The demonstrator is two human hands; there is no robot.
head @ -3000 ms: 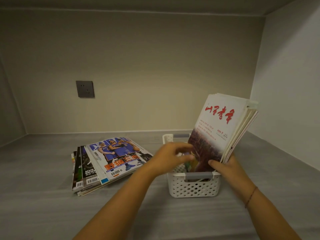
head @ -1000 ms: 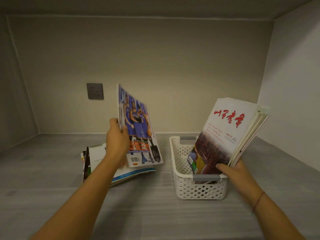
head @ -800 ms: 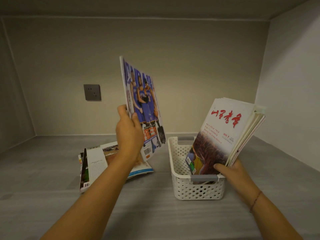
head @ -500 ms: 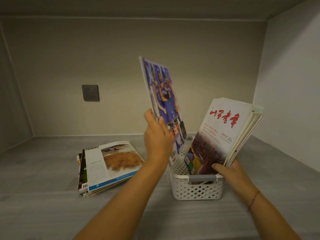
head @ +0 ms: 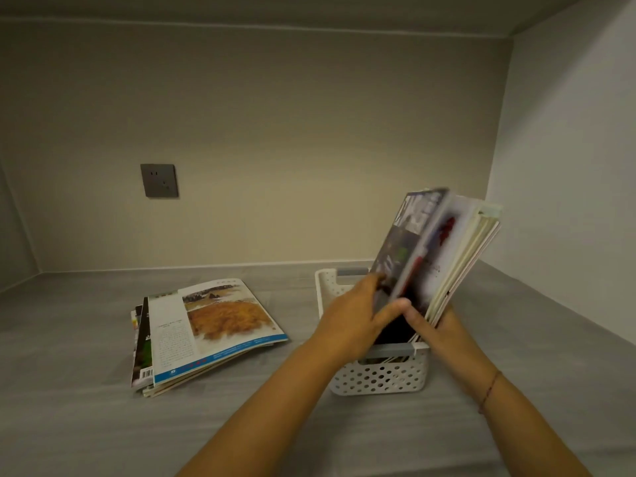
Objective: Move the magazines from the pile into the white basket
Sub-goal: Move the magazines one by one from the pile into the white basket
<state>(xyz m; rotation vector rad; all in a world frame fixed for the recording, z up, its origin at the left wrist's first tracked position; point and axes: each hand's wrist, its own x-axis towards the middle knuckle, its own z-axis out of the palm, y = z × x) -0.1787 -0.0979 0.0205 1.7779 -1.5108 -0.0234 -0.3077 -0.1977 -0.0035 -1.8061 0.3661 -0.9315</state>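
A white perforated basket [head: 378,378] stands on the grey shelf floor, right of centre. Several magazines [head: 461,256] stand in it, leaning right. My left hand [head: 351,315] grips a dark-covered basketball magazine [head: 404,242] and holds it upright against the front of that bundle, its lower end inside the basket. My right hand [head: 430,327] holds the leaning bundle from the near side, thumb on its front. The pile of magazines [head: 203,328] lies flat to the left, topped by one with a yellow field picture.
This is a shelf niche: a beige back wall with a grey socket [head: 159,180], a white side wall [head: 568,201] close to the basket's right, and a ceiling above. Grey wood-grain floor [head: 103,435] stretches in front of the pile.
My left hand lifted the basketball magazine off the pile, carried it right and lowered it into the basket against the bundle. The right hand stayed on the bundle.
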